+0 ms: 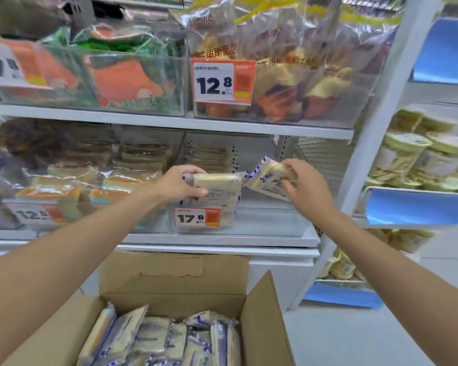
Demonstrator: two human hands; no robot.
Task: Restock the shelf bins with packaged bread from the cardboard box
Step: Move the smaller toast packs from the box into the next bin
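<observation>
- White shelves (222, 128) carry clear bins of packaged bread; the lower-right bin (275, 220) bears a 17.8 tag (197, 217).
- Left hand (180, 184) grips a bread packet (217, 186) over that bin's front.
- Right hand (304, 186) pinches a second packet (267, 178), tilted, just beside the first.
- Cardboard box (265, 326) below holds more packets (156, 339).

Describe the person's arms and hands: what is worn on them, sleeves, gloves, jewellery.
Both are bare. The left hand and right hand wear no gloves and no visible ring. The left forearm and right forearm are uncovered to the picture's edges, with no sleeve or cuff in sight. No watch or bracelet shows at either wrist.
</observation>
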